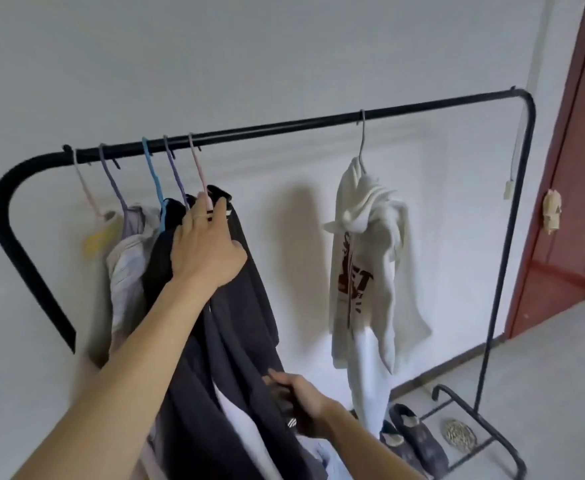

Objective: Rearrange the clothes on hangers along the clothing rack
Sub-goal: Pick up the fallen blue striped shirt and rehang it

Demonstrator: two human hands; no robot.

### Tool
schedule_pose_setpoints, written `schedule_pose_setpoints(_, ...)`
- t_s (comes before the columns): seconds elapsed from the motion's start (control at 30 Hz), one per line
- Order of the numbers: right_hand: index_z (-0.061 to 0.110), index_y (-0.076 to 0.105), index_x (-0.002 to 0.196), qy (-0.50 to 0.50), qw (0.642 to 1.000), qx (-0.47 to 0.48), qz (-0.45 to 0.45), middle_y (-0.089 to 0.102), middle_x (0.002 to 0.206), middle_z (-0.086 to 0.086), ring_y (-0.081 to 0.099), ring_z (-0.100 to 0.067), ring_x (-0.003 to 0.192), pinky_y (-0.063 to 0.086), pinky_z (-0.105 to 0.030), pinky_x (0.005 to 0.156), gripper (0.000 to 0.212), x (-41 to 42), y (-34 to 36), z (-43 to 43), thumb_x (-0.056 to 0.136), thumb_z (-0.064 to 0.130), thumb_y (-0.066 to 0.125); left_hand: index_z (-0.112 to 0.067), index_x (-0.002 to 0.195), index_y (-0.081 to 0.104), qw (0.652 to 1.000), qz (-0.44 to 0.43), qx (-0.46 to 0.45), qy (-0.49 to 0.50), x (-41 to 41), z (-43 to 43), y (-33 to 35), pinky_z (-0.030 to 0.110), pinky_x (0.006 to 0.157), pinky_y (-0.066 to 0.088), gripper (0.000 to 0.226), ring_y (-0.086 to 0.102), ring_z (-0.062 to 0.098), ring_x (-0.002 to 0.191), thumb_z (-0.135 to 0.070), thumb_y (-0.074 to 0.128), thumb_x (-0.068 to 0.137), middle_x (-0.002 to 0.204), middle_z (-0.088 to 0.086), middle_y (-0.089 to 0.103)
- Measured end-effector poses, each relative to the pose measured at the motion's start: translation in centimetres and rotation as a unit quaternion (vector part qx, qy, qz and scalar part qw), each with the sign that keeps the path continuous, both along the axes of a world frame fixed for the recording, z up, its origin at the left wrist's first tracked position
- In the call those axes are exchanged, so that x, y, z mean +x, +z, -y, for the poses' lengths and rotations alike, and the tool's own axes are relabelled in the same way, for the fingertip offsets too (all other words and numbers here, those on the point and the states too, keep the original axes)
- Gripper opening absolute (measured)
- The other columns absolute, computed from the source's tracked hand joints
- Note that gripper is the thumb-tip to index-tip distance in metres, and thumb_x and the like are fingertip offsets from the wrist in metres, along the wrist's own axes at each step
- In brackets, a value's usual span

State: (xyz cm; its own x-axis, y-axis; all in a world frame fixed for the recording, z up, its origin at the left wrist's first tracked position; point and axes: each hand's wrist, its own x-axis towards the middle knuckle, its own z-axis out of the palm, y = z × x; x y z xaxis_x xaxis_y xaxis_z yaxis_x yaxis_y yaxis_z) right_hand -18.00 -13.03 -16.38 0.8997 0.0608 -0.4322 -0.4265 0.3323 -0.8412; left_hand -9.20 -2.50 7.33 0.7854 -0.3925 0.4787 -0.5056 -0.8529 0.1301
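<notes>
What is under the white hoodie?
A pair of dark shoes sits on the floor below the white hoodie. Whatever lies further left is hidden behind the forearm and dark clothes.

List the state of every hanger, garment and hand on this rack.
Black metal clothing rack, upright, six hangers on bar.
Black hanging garment, on pink hanger, rightmost of left bunch.
White printed hoodie, hangs alone at right.
Left hand, grips black garment's collar.
Right hand, pinches its lower fabric.
</notes>
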Motion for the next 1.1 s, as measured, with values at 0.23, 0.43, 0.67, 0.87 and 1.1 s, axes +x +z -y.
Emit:
schedule_pose_setpoints(0.23, 0.026, 0.069, 0.114, -0.023, 0.987, -0.149, 0.06, 0.072, 0.114, 0.005, 0.068, -0.02, 0.098, 0.052, -0.034, 0.085, 0.033, 0.3, 4.2, 4.0, 0.09, 0.043, 0.055, -0.026, 0.133, 0.053, 0.967, 0.137, 0.215, -0.019, -5.3, 2.5, -4.2, 0.061, 0.113, -0.003, 0.043, 0.014, 0.028, 0.145, -0.035, 0.044, 0.091, 0.149, 0.008, 0.04)
schedule_pose_setpoints(0.43, 0.03, 0.07, 0.094, -0.088, 0.953, -0.27, 0.101, 0.072, 0.093, 0.009, 0.063, -0.015, 0.083, 0.047, -0.029, 0.073, 0.011, -1.6, 2.8, 7.6, 0.085, 0.031, 0.063, -0.025, 0.121, 0.058, 0.964, 0.089, 0.25, 0.003, -7.7, 5.4, -8.7, 0.061, 0.114, 0.002, 0.034, 0.042, 0.028, 0.125, -0.033, 0.045, 0.09, 0.129, 0.006, 0.057)
schedule_pose_setpoints(0.67, 0.017, 0.068, 0.113, -0.057, 0.916, -0.37, 0.142, 0.065, 0.106, 0.008, 0.06, -0.011, 0.098, 0.042, -0.003, 0.072, 0.022, -4.8, -0.4, 13.1, 0.093, 0.019, 0.06, -0.027, 0.125, 0.054, 0.973, -0.066, 0.208, 0.07, -9.8, 8.0, -16.6, 0.048, 0.107, 0.028, 0.036, 0.052, 0.026, 0.115, -0.037, 0.043, 0.092, 0.122, 0.002, 0.059)
schedule_pose_setpoints(0.87, 0.031, 0.065, 0.108, 0.02, 0.909, -0.406, 0.09, 0.065, 0.1, 0.02, 0.06, 0.004, 0.083, 0.041, -0.004, 0.072, 0.018, -6.6, -6.1, 16.5, 0.092, 0.028, 0.06, -0.032, 0.127, 0.051, 0.969, -0.172, 0.17, 0.044, -12.6, 8.8, -26.6, 0.036, 0.097, 0.036, 0.035, 0.054, 0.021, 0.111, -0.036, 0.042, 0.094, 0.122, -0.002, 0.06)
schedule_pose_setpoints(1.1, 0.032, 0.064, 0.108, 0.085, 0.89, -0.448, -0.018, 0.071, 0.103, 0.006, 0.064, -0.013, 0.086, 0.048, -0.023, 0.074, 0.02, -7.0, -19.0, 17.8, 0.089, 0.028, 0.056, -0.027, 0.136, 0.043, 0.927, -0.318, 0.2, 0.007, -13.4, 10.6, -42.4, 0.036, 0.101, 0.032, 0.042, 0.05, 0.023, 0.12, -0.031, 0.038, 0.095, 0.128, 0.002, 0.058)
